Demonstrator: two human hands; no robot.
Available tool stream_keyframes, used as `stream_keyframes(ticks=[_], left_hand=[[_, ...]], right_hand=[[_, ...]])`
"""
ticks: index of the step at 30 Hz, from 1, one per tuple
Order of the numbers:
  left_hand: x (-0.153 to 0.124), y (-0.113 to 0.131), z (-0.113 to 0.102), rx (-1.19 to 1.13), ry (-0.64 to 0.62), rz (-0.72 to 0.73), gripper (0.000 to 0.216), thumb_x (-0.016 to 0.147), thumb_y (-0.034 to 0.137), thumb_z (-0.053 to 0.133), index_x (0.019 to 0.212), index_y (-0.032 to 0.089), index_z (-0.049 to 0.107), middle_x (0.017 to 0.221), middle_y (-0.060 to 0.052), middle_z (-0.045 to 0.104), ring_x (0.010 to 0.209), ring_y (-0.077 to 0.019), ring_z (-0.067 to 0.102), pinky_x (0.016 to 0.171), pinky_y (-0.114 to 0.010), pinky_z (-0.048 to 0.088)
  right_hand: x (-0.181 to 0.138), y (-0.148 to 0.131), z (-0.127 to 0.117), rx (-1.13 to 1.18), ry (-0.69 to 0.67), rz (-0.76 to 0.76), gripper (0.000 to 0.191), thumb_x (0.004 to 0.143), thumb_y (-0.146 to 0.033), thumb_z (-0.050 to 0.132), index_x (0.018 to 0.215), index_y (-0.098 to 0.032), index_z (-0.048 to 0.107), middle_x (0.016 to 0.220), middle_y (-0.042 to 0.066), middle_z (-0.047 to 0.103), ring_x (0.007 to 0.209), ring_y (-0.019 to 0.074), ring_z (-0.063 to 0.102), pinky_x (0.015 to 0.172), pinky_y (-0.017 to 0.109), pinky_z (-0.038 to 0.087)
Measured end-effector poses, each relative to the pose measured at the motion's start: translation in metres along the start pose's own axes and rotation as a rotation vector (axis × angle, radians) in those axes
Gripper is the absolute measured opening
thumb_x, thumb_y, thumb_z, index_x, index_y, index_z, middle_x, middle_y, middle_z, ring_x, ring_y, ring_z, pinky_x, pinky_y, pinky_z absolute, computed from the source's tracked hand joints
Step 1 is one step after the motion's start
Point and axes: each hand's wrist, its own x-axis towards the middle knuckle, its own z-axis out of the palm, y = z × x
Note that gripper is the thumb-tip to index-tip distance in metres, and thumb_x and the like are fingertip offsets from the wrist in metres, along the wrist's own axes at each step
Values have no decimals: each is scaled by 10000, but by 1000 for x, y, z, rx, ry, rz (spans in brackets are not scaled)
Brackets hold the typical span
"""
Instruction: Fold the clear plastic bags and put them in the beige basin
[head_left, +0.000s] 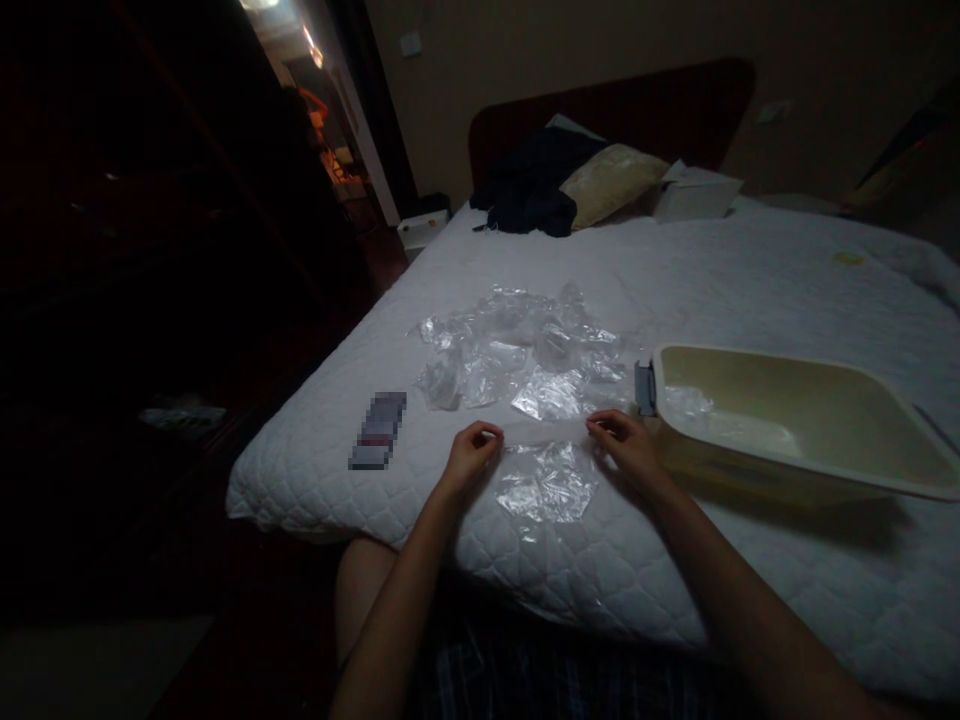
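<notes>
A clear plastic bag [547, 485] hangs between my hands over the front part of the white bed, its surface crinkled and shiny. My left hand [472, 452] pinches its upper left corner between thumb and fingers. At the upper right corner, my right hand [624, 445] is closed in a similar pinch. Just beyond the hands, a loose heap of clear plastic bags [517, 335] spreads over the quilted cover. The lower end of the held bag is hard to make out against the white fabric.
An open cream plastic bin [757, 470] with a grey latch stands right of my right hand. Left of the bags lies a pixelated flat object [379, 430]. Dark clothing [525, 180], a pale pillow [615, 185] and a white box [697, 195] sit near the headboard [615, 105].
</notes>
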Motion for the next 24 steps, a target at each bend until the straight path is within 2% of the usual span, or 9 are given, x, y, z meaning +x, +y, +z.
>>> stream_keyframes(ticks=[5,11,20,24], left_hand=[[-14,9,-4,164,-73,196,75,684,174,566,722,155,628,769,-31,596,682,-119,548,598,-207,414],[-31,11,-11,441,-171,331,187,695,84,523,767,194,656,970,-35,592,854,-146,557,749,-261,440],[-40,8,-18,718,-261,490,197,721,101,528,814,218,656,1045,-45,580,930,-172,541,801,-299,443],[-44,10,-20,773,-244,534,259,731,98,504,930,213,626,1068,-68,565,938,-186,532,799,-330,449]], right_hand=[[-19,-7,-7,-53,-70,-73,178,717,-382,592,772,-212,590,817,38,597,745,178,563,668,312,461],[-37,-6,-16,-140,-146,-144,146,748,-338,568,820,-217,608,864,57,616,804,199,577,729,353,471],[-49,6,-28,-318,-262,-258,142,762,-278,544,858,-212,626,895,64,631,856,204,582,785,368,460],[-49,0,-29,-366,-227,-274,163,756,-271,545,882,-205,624,882,68,624,852,209,577,785,367,452]])
